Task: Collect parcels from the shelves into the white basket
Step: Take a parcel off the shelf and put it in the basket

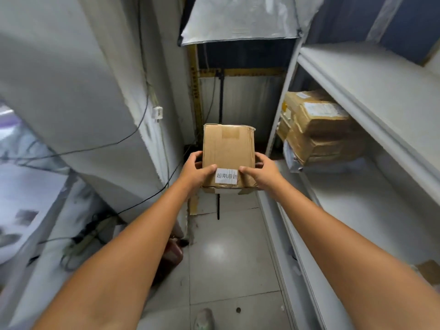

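Now: cardboard box held two-handed in the aisle

Cardboard box [228,151] is in mid-air above the tiled floor [226,258], left of the shelves [357,75], not resting on anything. Left hand [194,171] and right hand [264,173] each curl round a near corner, thumbs on the top face either side of the white label [226,176], fingers wrapped over the side edges. White basket is not in view.

Handling, judged: stiff carton, taped, slightly crushed at the far corner. Looks light to moderate, since it is held at arm's length. The faces are smooth and could slip, so a side-and-underneath hold seems safest.

Orientation: long axis runs away from the person toward the far wall, labelled end nearest. Top face is up and tilts toward the camera. More parcels [319,129] are stacked on the shelf to the right.
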Tool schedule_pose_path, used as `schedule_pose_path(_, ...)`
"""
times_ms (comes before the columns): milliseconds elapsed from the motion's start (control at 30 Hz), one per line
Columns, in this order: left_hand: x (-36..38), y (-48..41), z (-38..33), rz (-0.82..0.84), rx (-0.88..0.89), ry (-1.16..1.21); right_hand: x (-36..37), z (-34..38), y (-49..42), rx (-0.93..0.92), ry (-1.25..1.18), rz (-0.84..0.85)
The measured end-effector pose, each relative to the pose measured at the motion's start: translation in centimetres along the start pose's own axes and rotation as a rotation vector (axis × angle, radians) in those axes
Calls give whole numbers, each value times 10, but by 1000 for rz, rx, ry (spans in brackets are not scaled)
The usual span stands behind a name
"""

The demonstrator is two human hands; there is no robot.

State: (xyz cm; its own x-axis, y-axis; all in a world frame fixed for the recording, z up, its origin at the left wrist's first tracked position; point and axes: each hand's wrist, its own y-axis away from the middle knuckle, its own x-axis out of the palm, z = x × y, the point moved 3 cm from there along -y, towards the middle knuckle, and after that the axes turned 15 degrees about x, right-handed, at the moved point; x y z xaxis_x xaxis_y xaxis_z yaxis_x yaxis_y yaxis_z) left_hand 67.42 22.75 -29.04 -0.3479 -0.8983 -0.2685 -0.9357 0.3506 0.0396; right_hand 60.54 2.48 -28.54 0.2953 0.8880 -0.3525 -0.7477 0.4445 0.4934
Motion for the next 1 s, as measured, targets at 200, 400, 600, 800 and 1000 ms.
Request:
schedule_pose_path(200, -37, 69, 21, -236, -90, 15, 40, 1, 19, -71, 132, 242)
schedule_pose_path(400, -73, 165, 50, -432, -199, 106, 97, -14, 65, -94, 291, 410)
schedule_pose_path(600, -104, 275, 80, -625, -273, 152, 170, -41, 125, -128, 429, 573)
schedule_pose_path(800, -137, 378, 104, -799, -346, 156, 238, -71, 198, -230, 533, 690)
schedule_pose_path(1000, -174, 472, 119, -958, -387, 169, 307, -97, 271, -360, 624, 753)
